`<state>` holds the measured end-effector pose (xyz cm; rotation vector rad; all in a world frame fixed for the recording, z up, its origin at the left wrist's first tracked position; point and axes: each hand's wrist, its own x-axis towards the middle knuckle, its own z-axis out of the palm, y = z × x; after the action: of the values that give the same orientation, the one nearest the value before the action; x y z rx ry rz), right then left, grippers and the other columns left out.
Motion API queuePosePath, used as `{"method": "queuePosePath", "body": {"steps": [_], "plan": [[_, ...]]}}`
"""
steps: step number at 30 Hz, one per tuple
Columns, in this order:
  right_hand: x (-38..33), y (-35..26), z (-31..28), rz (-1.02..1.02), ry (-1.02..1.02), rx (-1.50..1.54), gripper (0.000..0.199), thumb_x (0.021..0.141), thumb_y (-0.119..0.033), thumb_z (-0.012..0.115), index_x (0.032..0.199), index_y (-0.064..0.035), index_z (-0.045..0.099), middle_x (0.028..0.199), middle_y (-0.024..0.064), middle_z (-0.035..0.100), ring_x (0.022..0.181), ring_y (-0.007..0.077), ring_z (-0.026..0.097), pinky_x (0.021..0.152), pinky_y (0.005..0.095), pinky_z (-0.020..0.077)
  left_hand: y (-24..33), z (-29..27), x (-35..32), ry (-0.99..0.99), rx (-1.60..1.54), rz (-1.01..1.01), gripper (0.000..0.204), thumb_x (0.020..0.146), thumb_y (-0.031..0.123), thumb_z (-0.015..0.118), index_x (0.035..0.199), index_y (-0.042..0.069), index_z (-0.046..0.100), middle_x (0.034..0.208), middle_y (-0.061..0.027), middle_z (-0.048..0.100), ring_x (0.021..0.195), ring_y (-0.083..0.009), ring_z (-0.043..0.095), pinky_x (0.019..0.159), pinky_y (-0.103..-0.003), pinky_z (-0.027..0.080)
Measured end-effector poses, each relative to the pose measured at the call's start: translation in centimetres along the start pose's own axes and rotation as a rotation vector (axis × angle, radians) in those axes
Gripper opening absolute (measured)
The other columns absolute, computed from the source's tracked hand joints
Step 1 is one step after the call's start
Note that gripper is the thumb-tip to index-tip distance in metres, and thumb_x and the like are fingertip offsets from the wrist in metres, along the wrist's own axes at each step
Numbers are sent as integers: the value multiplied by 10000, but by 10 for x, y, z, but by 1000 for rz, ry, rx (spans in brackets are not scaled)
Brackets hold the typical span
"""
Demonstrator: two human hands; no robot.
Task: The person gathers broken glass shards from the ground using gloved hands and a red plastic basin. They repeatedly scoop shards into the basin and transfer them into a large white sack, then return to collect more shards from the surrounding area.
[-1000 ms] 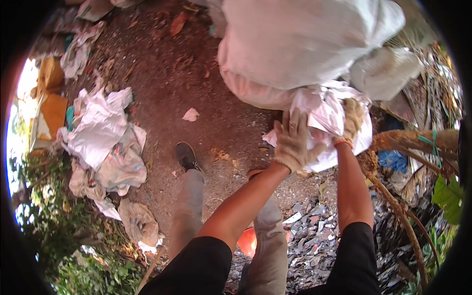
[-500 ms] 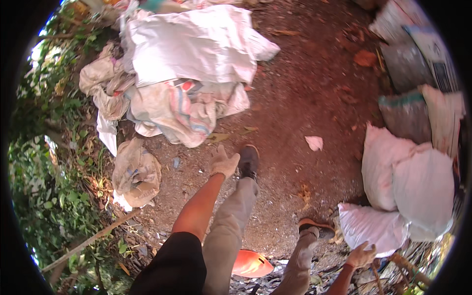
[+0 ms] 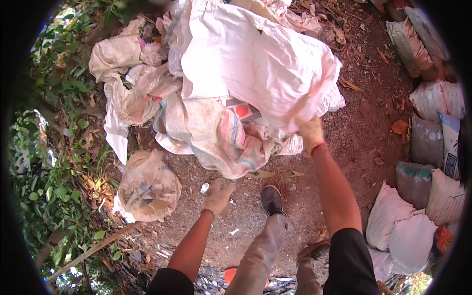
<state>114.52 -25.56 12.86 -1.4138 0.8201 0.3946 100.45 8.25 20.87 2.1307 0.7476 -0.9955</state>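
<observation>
A large white woven sack (image 3: 246, 59) lies over a heap of other sacks at the top middle. My right hand (image 3: 309, 132), in a pale work glove, is closed on its lower right edge, and the cloth there is lifted and creased. Below it a dirty striped sack (image 3: 206, 128) is bunched up, with a grey and red printed piece (image 3: 242, 110) showing at the fold. My left hand (image 3: 219, 194), also gloved, hangs low just in front of the striped sack, apart from it. Its fingers are foreshortened but look loosely open, holding nothing.
An open, crumpled sack (image 3: 147, 187) stands at the left by a long stick (image 3: 93, 250) and green plants (image 3: 59, 196). Filled sacks (image 3: 413, 241) line the right side. Something orange (image 3: 231, 275) lies behind my leg. Brown soil with dry leaves covers the ground.
My right hand has come up from the lower right and taken hold of the white sack's edge. My left hand has shifted down slightly in view. The heap appears nearer.
</observation>
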Motion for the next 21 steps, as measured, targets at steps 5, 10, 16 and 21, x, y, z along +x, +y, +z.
{"method": "queuePosePath", "body": {"steps": [5, 10, 16, 21], "plan": [[-147, 95, 62, -103, -442, -236, 434, 1013, -263, 610, 1378, -31, 582, 1145, 188, 705, 1057, 290, 675, 939, 393, 548, -15, 17, -3, -74, -579, -163, 854, 879, 486, 714, 1522, -3, 437, 1390, -144, 600, 1156, -310, 619, 885, -431, 553], [-274, 129, 25, 344, -894, -847, 847, 863, -700, 604, 1202, 75, 661, 1067, 277, 736, 1016, 423, 704, 908, 465, 531, 28, 22, -15, -154, -351, -312, 698, 745, 241, 871, 1285, -63, 549, 1030, -120, 646, 757, -175, 618, 642, -347, 530], [-179, 9, -47, 239, -964, -948, 607, 891, -603, 675, 1215, -93, 723, 1237, 211, 700, 1137, 346, 675, 985, 437, 522, -106, 62, -77, 396, -583, -210, 410, 841, 186, 756, 1170, -31, 644, 985, -98, 698, 813, -200, 648, 740, -336, 518], [24, -61, -72, -405, 302, -1035, 877, 783, -297, 839, 1488, -9, 403, 1298, 267, 621, 1212, 440, 592, 1019, 512, 497, -120, 36, -171, 702, -553, -302, 430, 954, 214, 621, 1259, -86, 587, 1189, -192, 696, 1029, -270, 666, 903, -384, 526]]}}
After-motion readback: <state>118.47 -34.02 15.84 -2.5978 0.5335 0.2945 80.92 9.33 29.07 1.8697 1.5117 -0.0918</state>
